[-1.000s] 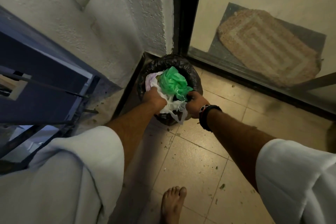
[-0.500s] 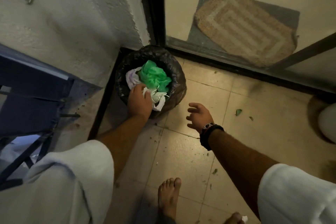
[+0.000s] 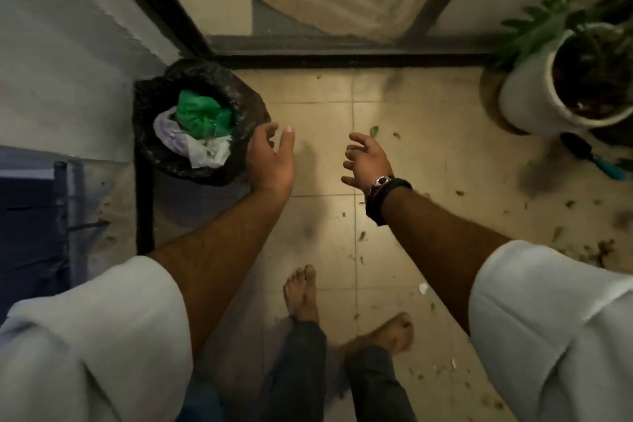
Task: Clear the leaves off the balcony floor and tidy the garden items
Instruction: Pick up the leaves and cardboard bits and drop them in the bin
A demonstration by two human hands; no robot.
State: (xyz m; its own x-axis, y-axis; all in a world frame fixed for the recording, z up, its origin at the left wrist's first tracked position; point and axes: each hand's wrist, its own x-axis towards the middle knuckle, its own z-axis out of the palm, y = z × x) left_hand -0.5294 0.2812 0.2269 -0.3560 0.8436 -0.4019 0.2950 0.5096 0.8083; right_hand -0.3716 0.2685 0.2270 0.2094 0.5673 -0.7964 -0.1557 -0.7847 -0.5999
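Both hands empty, fingers loosely spread: left hand (image 3: 270, 158) just beside the black-lined bin (image 3: 202, 120), right hand (image 3: 366, 161) over bare tile. Leaves (image 3: 374, 130) lie scattered rightward near the white plant pot (image 3: 534, 96) and trowel (image 3: 596, 156), likely next to gather.

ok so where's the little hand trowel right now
In the head view the hand trowel lies on the floor tiles at the far right, just below the white plant pot and well right of the right hand.
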